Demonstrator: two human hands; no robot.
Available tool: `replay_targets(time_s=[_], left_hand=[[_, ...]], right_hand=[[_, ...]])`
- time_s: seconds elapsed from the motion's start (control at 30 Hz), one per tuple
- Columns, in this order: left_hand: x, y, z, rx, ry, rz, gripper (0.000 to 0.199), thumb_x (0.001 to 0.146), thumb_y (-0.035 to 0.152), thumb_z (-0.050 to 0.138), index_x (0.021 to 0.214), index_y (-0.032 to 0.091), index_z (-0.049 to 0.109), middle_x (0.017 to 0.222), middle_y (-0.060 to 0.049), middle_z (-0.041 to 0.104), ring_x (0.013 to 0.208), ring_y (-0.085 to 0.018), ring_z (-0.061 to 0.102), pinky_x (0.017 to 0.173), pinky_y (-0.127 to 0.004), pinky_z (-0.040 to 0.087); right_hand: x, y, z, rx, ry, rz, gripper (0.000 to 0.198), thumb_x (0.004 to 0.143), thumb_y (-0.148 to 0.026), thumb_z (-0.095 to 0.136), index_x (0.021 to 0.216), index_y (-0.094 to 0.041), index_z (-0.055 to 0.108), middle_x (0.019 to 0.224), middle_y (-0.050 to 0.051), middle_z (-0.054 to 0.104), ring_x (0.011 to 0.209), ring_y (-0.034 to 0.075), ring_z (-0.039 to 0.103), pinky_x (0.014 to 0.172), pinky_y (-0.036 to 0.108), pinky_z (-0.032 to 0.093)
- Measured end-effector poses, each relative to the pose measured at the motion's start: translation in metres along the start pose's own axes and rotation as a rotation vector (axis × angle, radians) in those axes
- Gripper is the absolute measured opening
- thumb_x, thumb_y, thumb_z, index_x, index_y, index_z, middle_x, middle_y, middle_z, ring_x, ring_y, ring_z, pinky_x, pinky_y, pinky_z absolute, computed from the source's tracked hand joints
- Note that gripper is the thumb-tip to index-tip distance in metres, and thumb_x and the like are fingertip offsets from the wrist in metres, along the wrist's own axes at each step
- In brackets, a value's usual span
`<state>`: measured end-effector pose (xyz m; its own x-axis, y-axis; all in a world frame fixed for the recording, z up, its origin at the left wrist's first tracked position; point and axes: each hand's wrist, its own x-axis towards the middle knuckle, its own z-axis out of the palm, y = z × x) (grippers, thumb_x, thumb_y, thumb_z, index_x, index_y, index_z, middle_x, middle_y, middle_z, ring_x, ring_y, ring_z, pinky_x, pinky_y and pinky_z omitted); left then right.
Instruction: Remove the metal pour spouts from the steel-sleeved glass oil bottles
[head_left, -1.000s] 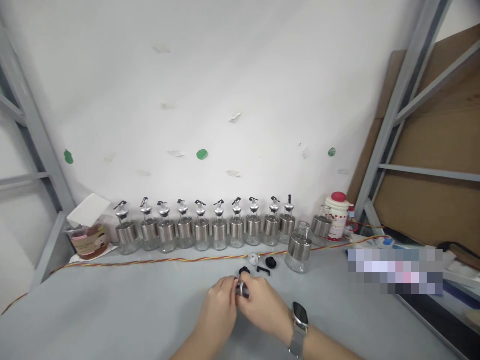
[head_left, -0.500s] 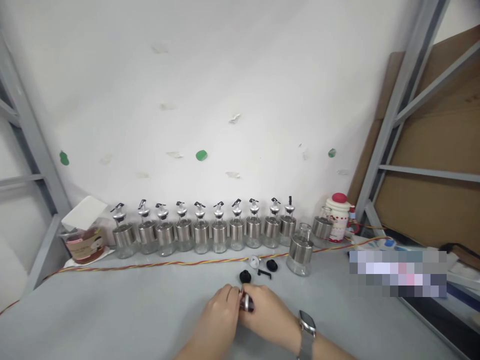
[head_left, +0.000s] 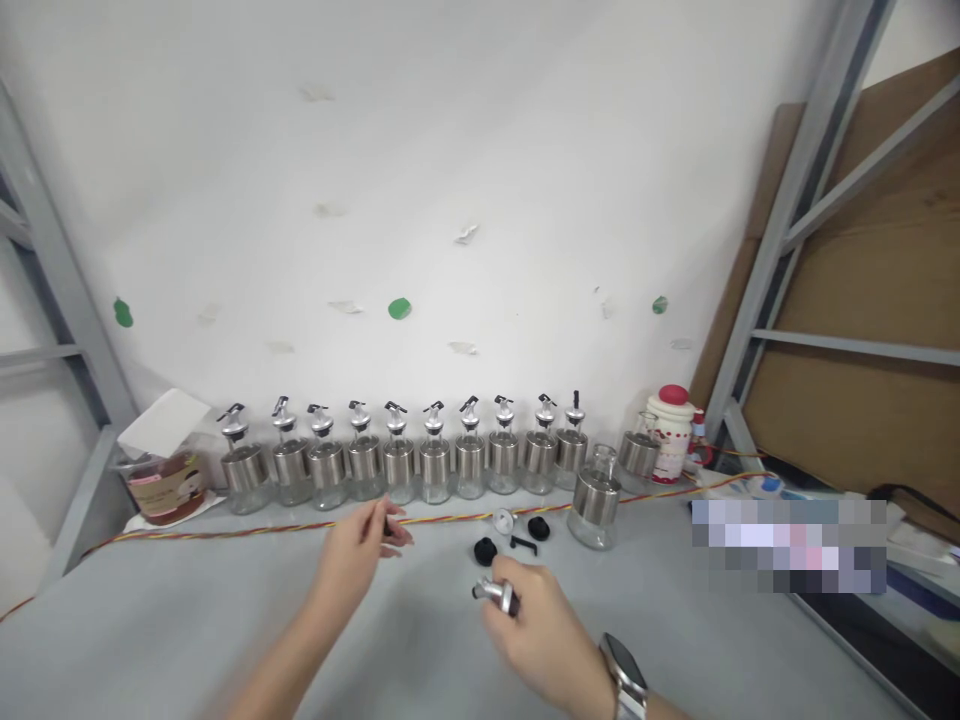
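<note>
My right hand (head_left: 547, 625), with a watch on its wrist, is closed around a silver bottle pourer (head_left: 493, 593) with a black stopper end. The pourer's spout points left, just above the grey table. Farther left, my left hand (head_left: 358, 550) pinches a small dark piece (head_left: 388, 527), mostly hidden by the fingers. Beyond the right hand lie a black ribbed stopper (head_left: 485, 551), another black stopper (head_left: 538, 528), a black lever (head_left: 524, 545) and a silver-white disc-shaped cap (head_left: 504, 521). An open glass bottle (head_left: 596, 500) with a steel sleeve stands to their right.
Several steel-sleeved bottles (head_left: 435, 470) with pourers line the wall. A red-and-yellow twisted wire (head_left: 300, 527) runs in front of them. Another open bottle (head_left: 639, 453) stands by a white bottle with a red lid (head_left: 671, 435). A labelled tub (head_left: 166, 492) is at the far left.
My hands have come apart. The left moved left and away from me with the small dark piece, while the right keeps the pourer, whose spout now shows.
</note>
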<state>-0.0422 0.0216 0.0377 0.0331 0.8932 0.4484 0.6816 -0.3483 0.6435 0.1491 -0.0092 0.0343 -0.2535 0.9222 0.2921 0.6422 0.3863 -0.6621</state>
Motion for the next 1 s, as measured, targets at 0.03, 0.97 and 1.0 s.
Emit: replay_targets(time_s=[0.03, 0.97, 1.0], left_hand=[[0.003, -0.003, -0.005, -0.012, -0.001, -0.015, 0.045, 0.088, 0.034, 0.017, 0.083, 0.013, 0.056, 0.062, -0.005, 0.065, 0.058, -0.016, 0.064, 0.044, -0.023, 0.048], [-0.028, 0.020, 0.030, -0.058, -0.097, 0.139, 0.022, 0.086, 0.028, 0.035, 0.067, 0.020, 0.044, 0.068, 0.001, 0.048, 0.068, -0.015, 0.047, 0.062, -0.026, 0.037], [-0.027, 0.018, 0.030, -0.067, -0.088, 0.103, 0.023, 0.085, 0.030, 0.036, 0.066, 0.020, 0.044, 0.066, 0.001, 0.047, 0.067, -0.015, 0.047, 0.061, -0.025, 0.037]], right_hand=[[0.002, 0.003, 0.000, 0.049, 0.012, 0.038, 0.014, 0.067, -0.014, 0.042, 0.057, -0.020, 0.035, 0.049, -0.005, 0.041, 0.045, 0.009, 0.036, 0.044, 0.021, 0.022], [0.008, 0.014, 0.024, 0.859, -0.301, 0.096, 0.024, 0.068, -0.023, 0.057, 0.084, -0.021, 0.040, 0.066, -0.006, 0.045, 0.052, 0.008, 0.045, 0.045, 0.018, 0.039], [0.008, 0.014, 0.023, 0.814, -0.263, 0.071, 0.022, 0.070, -0.023, 0.056, 0.087, -0.021, 0.041, 0.070, -0.005, 0.047, 0.057, 0.009, 0.047, 0.048, 0.018, 0.040]])
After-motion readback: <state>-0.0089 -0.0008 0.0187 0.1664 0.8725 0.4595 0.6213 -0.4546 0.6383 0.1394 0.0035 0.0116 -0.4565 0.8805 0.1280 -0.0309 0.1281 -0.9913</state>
